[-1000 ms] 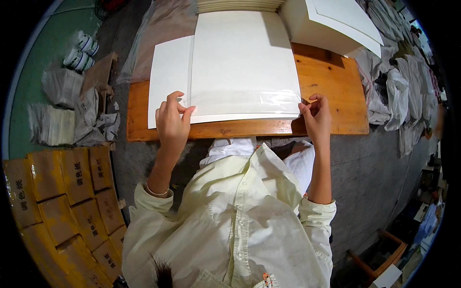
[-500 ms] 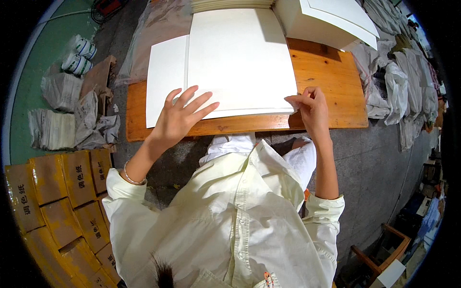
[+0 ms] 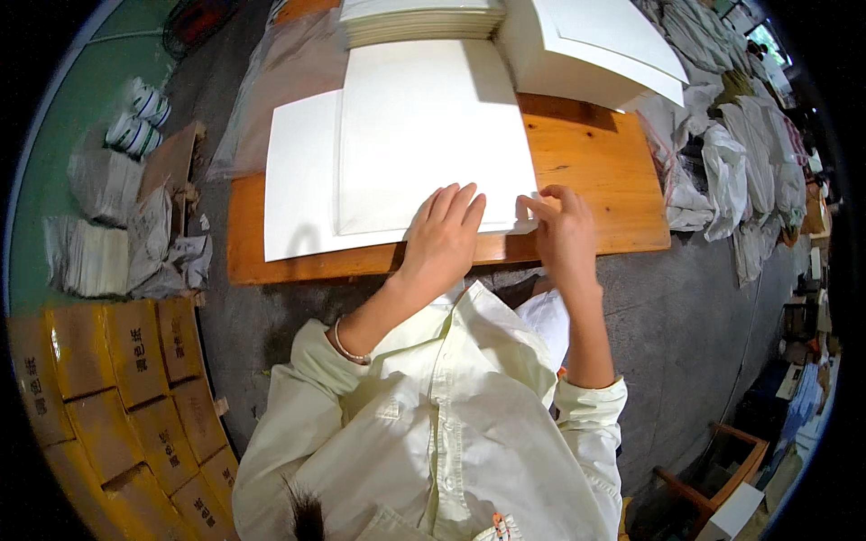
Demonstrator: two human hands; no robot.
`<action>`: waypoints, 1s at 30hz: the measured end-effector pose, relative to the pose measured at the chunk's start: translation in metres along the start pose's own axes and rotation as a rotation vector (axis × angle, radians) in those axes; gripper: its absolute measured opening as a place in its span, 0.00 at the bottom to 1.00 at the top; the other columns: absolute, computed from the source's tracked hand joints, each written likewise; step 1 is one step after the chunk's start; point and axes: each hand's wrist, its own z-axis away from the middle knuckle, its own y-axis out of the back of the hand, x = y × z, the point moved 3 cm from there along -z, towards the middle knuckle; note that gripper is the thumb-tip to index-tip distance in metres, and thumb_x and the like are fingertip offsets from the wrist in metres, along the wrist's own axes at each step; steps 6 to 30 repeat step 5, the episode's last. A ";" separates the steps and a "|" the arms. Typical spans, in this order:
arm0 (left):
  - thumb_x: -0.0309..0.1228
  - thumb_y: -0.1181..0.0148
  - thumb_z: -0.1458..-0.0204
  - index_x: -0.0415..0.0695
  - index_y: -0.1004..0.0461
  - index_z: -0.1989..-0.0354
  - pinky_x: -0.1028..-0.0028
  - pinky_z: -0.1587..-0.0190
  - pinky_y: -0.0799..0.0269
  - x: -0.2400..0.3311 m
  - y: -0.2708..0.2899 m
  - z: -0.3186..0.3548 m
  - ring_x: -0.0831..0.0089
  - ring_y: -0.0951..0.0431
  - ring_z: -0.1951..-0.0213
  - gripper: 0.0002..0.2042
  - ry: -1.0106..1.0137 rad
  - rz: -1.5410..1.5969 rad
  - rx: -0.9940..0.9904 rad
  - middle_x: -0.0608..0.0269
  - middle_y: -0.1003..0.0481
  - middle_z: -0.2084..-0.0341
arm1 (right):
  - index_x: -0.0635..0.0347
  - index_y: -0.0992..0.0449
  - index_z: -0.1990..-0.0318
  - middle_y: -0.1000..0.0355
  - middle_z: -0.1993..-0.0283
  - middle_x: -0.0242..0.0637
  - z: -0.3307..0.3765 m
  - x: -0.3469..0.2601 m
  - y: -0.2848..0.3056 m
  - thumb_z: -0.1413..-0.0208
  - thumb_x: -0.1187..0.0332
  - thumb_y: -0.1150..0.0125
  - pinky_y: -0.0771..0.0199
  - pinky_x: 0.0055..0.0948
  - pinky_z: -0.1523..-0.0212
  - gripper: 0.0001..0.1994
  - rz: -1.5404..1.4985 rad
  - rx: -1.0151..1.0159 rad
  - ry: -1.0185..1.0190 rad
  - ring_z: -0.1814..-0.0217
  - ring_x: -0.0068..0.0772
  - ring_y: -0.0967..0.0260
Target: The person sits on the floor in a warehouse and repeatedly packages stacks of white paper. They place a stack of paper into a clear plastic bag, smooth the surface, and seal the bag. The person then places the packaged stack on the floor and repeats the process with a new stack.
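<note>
A white paper pad or stack of sheets [image 3: 424, 126] lies on a larger white sheet [image 3: 302, 171], which shows along its left side and overhangs nothing I can make out. A pale, slightly see-through border runs along the pad's left edge. My left hand [image 3: 444, 233] rests flat near the pad's front edge, fingers stretched out. At the front right corner my right hand [image 3: 566, 234] has thumb and forefinger drawn together in a pinch by the paper's edge; the other fingers curl. What exactly the pinch holds is too small to tell.
The wooden table [image 3: 600, 171] bears a stack of cream sheets [image 3: 424, 27] and a tall white paper stack [image 3: 595, 54] at the back. Clear plastic film [image 3: 293, 90] covers its back left. Cardboard boxes [image 3: 144, 388] stand left; grey-white sacks [image 3: 726, 180] lie right.
My left hand has moved right across the paper, from its left part to the front middle, and now lies flat. My right hand stays at the corner. The view has shifted slightly.
</note>
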 end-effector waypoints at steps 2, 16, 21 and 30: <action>0.26 0.48 0.54 0.36 0.32 0.47 0.57 0.36 0.48 0.002 -0.004 -0.002 0.56 0.41 0.39 0.22 0.049 0.010 -0.025 0.50 0.36 0.43 | 0.61 0.28 0.47 0.33 0.46 0.49 -0.002 -0.025 0.002 0.56 0.79 0.45 0.41 0.44 0.40 0.23 0.037 0.057 0.070 0.40 0.49 0.38; 0.29 0.45 0.54 0.38 0.38 0.40 0.55 0.32 0.59 -0.002 -0.002 0.001 0.55 0.48 0.34 0.29 0.085 0.035 -0.114 0.51 0.42 0.37 | 0.60 0.37 0.39 0.42 0.35 0.51 0.001 -0.046 -0.031 0.45 0.68 0.45 0.56 0.48 0.32 0.25 -0.212 -0.079 0.143 0.31 0.51 0.49; 0.29 0.45 0.54 0.38 0.38 0.40 0.55 0.32 0.59 -0.002 -0.002 0.001 0.55 0.48 0.34 0.29 0.085 0.035 -0.114 0.51 0.42 0.37 | 0.60 0.37 0.39 0.42 0.35 0.51 0.001 -0.046 -0.031 0.45 0.68 0.45 0.56 0.48 0.32 0.25 -0.212 -0.079 0.143 0.31 0.51 0.49; 0.29 0.45 0.54 0.38 0.38 0.40 0.55 0.32 0.59 -0.002 -0.002 0.001 0.55 0.48 0.34 0.29 0.085 0.035 -0.114 0.51 0.42 0.37 | 0.60 0.37 0.39 0.42 0.35 0.51 0.001 -0.046 -0.031 0.45 0.68 0.45 0.56 0.48 0.32 0.25 -0.212 -0.079 0.143 0.31 0.51 0.49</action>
